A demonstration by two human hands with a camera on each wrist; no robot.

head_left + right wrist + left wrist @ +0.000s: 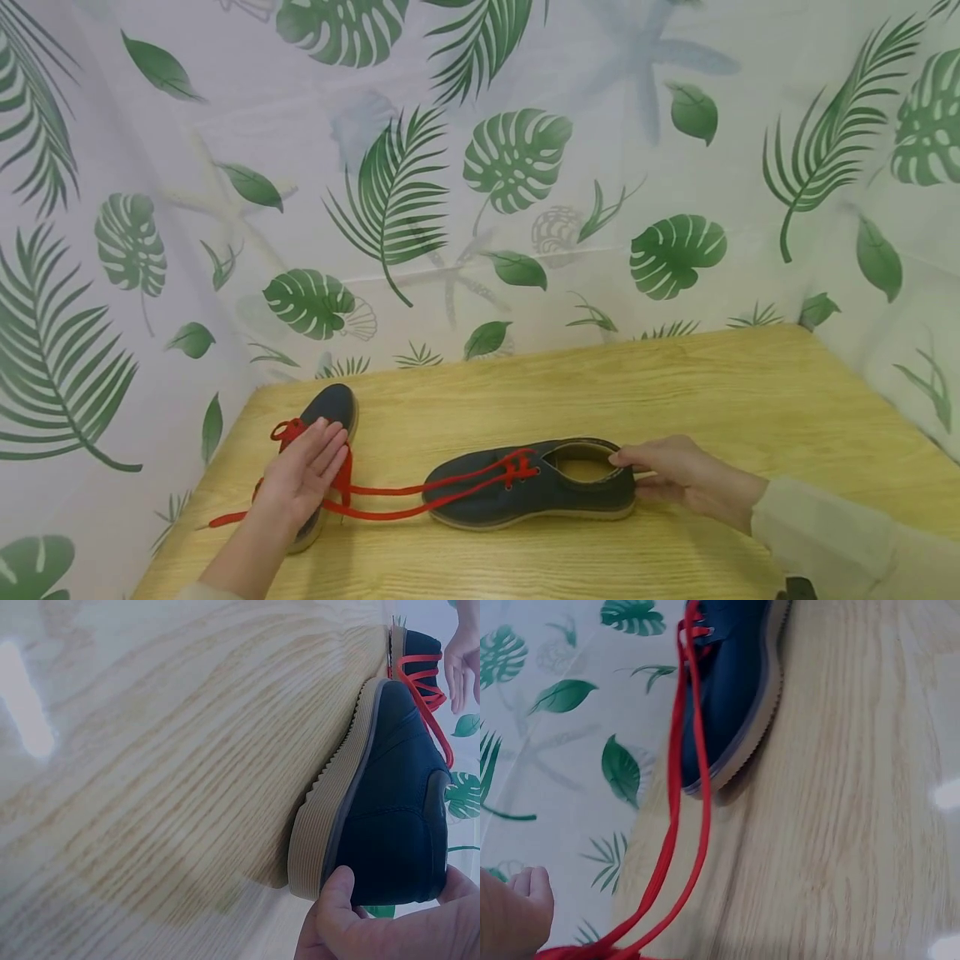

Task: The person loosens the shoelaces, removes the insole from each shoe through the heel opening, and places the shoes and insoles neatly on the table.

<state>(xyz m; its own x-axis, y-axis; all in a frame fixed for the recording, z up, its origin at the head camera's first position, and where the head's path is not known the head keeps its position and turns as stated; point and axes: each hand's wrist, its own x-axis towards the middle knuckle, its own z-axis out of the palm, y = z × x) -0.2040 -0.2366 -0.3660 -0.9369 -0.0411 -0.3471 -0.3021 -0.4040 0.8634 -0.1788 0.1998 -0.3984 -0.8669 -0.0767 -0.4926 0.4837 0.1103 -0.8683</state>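
A dark navy shoe (555,500) lies sideways on the table, toe to the left, with red laces through its upper eyelets. At its heel, my right hand (686,475) grips the back of the shoe; in the right wrist view the thumb (337,889) presses the outside of the heel. Two long red lace ends (382,516) run left from this shoe to a second navy shoe (337,404), which has red laces too. Over that second shoe, my left hand (300,475) is held with straight fingers and hides its middle. Nothing shows in its grasp.
The wooden table (480,400) extends behind and in front of both shoes. A white cloth (420,325) with green leaf prints hangs along its back and sides. A red lace tip (225,519) reaches near the left edge.
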